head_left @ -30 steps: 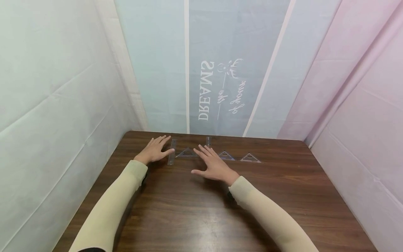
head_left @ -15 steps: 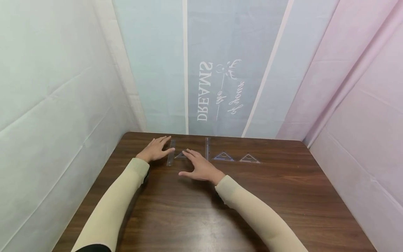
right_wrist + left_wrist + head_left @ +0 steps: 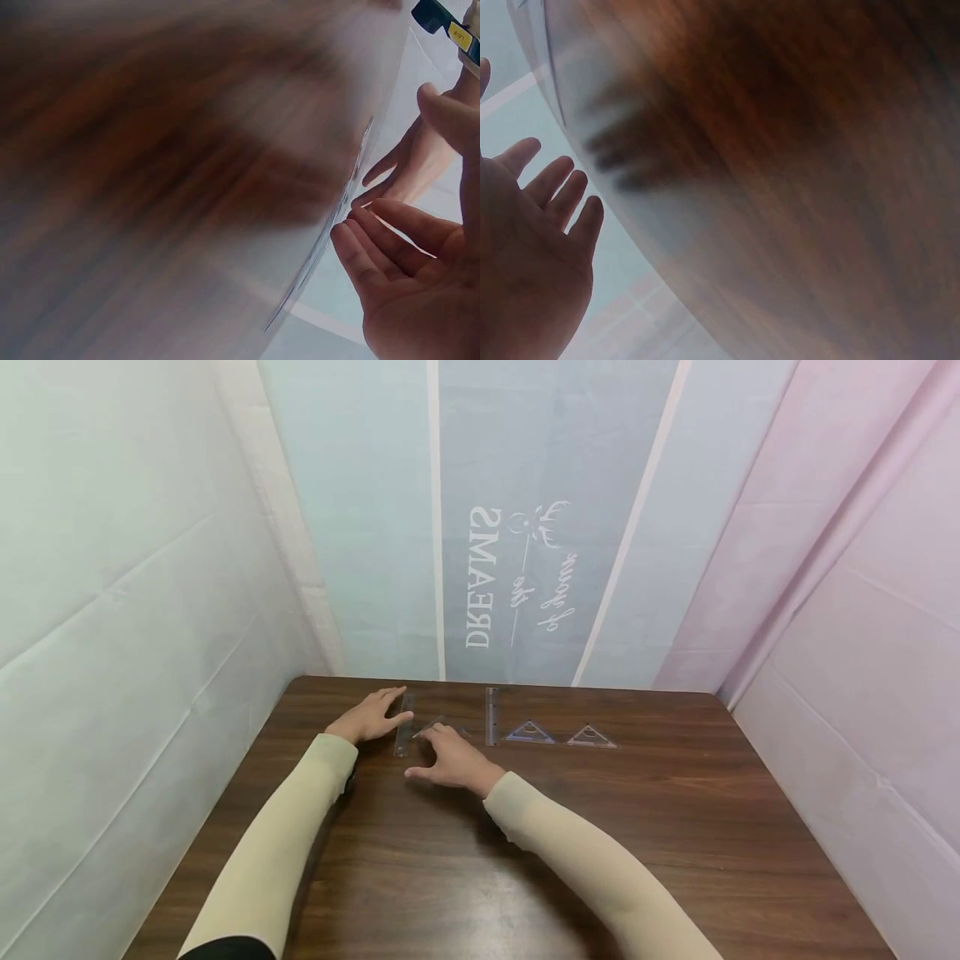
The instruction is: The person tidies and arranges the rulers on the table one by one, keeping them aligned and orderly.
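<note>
My left hand (image 3: pixel 370 716) is at the far left of the table, fingers spread, its fingertips and thumb at a clear ruler (image 3: pixel 402 742). In the left wrist view this hand (image 3: pixel 540 247) shows its palm, with nothing in it. Just right of that ruler lies a clear set square (image 3: pixel 462 732), partly hidden by my right hand (image 3: pixel 456 760). The right fingertips are right at the set square, the thumb held apart. In the right wrist view the fingers of my right hand (image 3: pixel 412 262) bend slightly beside a thin clear edge (image 3: pixel 311 259) on the tabletop.
Farther right lie a second clear ruler (image 3: pixel 491 718), a set square with a blue edge (image 3: pixel 529 733) and another clear set square (image 3: pixel 592 737), all in a row. The brown wooden table (image 3: pixel 420 877) ends at a hanging cloth (image 3: pixel 375 527) behind, with pale cloth walls on both sides.
My right hand has moved left, from near the second ruler to the left set square, uncovering that ruler and the blue-edged set square. My left hand has barely moved.
</note>
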`<act>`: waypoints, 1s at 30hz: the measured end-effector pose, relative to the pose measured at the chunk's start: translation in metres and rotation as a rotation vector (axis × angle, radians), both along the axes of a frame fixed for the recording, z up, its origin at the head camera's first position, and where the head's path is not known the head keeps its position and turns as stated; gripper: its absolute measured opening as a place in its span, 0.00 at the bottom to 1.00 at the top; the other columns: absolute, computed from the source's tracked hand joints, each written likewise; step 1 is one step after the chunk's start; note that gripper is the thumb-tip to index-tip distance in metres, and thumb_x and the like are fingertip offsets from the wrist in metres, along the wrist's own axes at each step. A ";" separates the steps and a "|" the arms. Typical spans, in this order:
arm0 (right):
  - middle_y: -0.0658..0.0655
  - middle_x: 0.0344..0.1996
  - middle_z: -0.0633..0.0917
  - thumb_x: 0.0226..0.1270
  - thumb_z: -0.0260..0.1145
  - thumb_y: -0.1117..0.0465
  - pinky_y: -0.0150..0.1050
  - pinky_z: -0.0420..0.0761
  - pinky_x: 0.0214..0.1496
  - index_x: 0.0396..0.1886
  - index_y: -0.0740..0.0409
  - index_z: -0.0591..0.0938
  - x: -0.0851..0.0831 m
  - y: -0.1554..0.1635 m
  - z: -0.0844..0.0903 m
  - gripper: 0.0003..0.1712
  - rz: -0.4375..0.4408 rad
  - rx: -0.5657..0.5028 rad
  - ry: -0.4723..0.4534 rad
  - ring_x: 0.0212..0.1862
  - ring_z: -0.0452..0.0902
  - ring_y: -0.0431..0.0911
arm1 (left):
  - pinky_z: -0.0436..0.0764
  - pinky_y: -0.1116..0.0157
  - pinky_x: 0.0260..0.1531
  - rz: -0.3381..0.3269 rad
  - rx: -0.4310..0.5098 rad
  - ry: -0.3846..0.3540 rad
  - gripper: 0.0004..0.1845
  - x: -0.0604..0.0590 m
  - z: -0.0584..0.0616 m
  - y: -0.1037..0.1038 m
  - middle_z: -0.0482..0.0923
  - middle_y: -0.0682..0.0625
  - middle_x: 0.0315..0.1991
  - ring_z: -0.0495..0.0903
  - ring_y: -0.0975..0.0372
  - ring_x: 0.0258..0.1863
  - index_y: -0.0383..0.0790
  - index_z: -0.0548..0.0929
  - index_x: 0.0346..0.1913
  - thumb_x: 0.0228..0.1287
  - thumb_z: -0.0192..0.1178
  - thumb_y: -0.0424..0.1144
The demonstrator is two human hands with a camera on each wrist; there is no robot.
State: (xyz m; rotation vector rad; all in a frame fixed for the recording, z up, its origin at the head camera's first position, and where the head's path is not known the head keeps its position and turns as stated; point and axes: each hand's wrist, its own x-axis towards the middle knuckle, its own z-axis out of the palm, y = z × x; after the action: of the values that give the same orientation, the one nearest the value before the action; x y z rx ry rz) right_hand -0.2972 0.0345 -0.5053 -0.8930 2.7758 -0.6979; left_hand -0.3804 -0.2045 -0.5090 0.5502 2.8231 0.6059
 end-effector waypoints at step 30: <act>0.59 0.57 0.87 0.71 0.78 0.49 0.43 0.86 0.56 0.64 0.61 0.82 -0.010 -0.044 -0.004 0.30 -0.205 -0.064 -0.115 0.56 0.86 0.50 | 0.69 0.37 0.72 0.049 -0.122 0.035 0.33 -0.013 -0.001 0.011 0.60 0.34 0.80 0.61 0.38 0.77 0.44 0.61 0.85 0.86 0.54 0.48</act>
State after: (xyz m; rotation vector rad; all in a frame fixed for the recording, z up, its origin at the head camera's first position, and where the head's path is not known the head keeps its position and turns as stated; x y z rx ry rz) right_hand -0.3073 -0.0094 -0.5093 -0.5630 2.7799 -0.8450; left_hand -0.3934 -0.1935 -0.5100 0.4746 2.8900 0.4329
